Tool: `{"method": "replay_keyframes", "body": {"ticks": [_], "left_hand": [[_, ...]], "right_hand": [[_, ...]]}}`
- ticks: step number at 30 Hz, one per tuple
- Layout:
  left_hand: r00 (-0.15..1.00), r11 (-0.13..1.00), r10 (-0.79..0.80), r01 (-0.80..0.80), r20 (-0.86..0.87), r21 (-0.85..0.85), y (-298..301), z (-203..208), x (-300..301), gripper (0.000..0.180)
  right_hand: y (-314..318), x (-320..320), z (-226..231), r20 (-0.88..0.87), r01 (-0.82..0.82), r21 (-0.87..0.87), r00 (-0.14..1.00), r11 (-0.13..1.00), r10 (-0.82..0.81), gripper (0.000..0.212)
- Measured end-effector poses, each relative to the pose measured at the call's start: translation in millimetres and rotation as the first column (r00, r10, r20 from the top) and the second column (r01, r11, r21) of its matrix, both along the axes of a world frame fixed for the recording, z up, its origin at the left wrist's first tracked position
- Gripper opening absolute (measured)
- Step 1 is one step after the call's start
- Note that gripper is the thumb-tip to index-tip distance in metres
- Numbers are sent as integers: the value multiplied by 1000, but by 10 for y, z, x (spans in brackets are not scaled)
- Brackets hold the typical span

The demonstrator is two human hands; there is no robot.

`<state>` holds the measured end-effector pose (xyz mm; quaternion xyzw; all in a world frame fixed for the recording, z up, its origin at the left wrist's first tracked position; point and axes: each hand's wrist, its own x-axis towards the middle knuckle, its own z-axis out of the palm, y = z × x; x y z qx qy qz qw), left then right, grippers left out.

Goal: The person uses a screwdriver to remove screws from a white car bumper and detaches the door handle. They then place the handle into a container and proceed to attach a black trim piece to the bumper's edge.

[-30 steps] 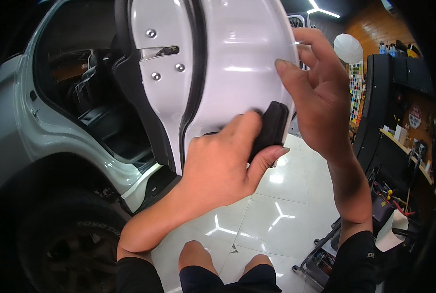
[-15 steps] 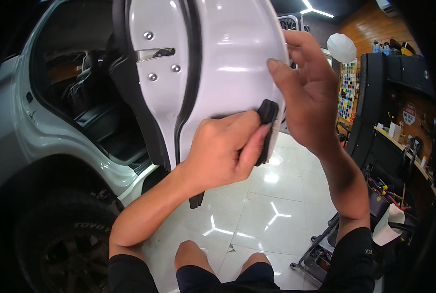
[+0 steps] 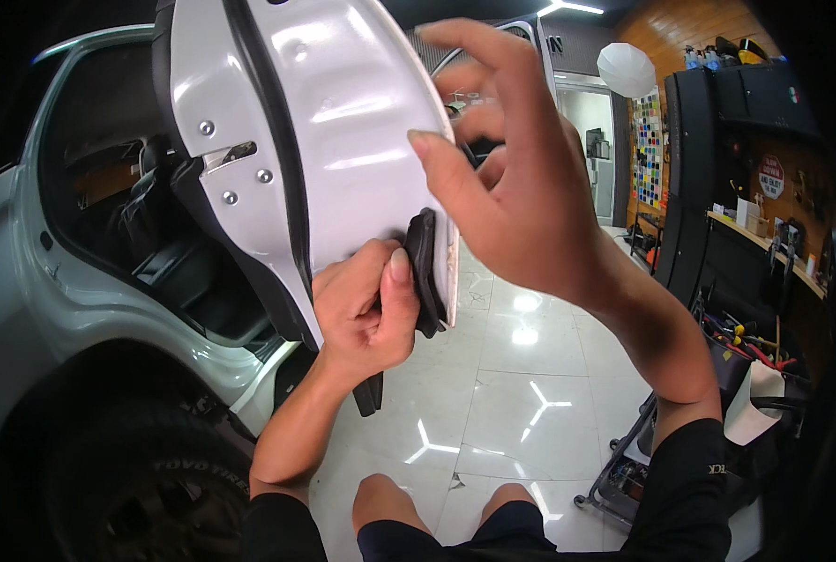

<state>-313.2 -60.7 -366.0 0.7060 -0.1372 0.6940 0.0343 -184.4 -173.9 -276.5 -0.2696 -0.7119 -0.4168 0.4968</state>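
Observation:
A white car door (image 3: pixel 360 159) stands swung open in front of me, its latch edge and inner side facing me. A black rubber seal (image 3: pixel 270 122) runs down it. Low on the door, my left hand (image 3: pixel 366 304) is closed in a fist, thumb pressed against a black, rubbery-looking piece (image 3: pixel 425 272) near the outer edge. The curled fingers hide part of their grip. My right hand (image 3: pixel 521 178) is open beside the door's right edge, fingers spread behind it and thumb by the rim; nothing shows in it.
On the left is the white car body (image 3: pixel 24 244) with its open doorway and wheel (image 3: pixel 146 478). A wheeled cart (image 3: pixel 615 478) stands low right on the tiled floor (image 3: pixel 540 403). Shelving with tools (image 3: pixel 779 244) lines the right wall.
The door appears farther left and tilted in view. My right hand has loosened from the door edge, its fingers now spread. My left hand's thumb has shifted to the black piece's near side.

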Motion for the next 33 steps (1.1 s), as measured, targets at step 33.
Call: {"method": "replay_keyframes", "body": {"ticks": [33], "left_hand": [[973, 965, -225, 229, -45, 132, 120, 43, 38, 17]], "right_hand": [[-336, -389, 642, 944, 528, 264, 31, 807, -329, 10]]}}
